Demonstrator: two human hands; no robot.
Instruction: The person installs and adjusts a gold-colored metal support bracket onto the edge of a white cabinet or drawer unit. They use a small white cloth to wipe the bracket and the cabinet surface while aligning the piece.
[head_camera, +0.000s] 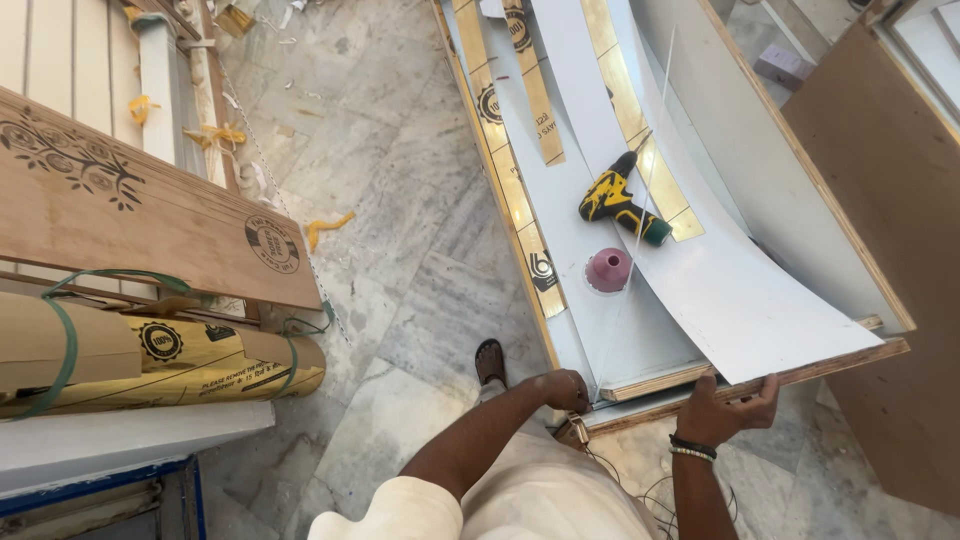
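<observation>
My left hand (562, 390) is closed at the near left corner of a long white laminated board (640, 330), and it seems to pinch something small there. My right hand (725, 408) grips the near edge of the same board, fingers curled over its plywood edge under a loose curved white laminate sheet (740, 290). On the board lie a yellow and black power drill (615, 203) and a pink round cap (608, 270). A thin string (640, 200) runs from the near end away along the board.
Gold-coloured protective strips (510, 180) lie along the board's left side. Plywood panels (130, 215) and a yellow wrapped roll (170, 360) are stacked at left. A brown panel (890, 200) stands at right. My sandalled foot (489, 362) rests on the marble floor (400, 250); wires (650, 495) trail below.
</observation>
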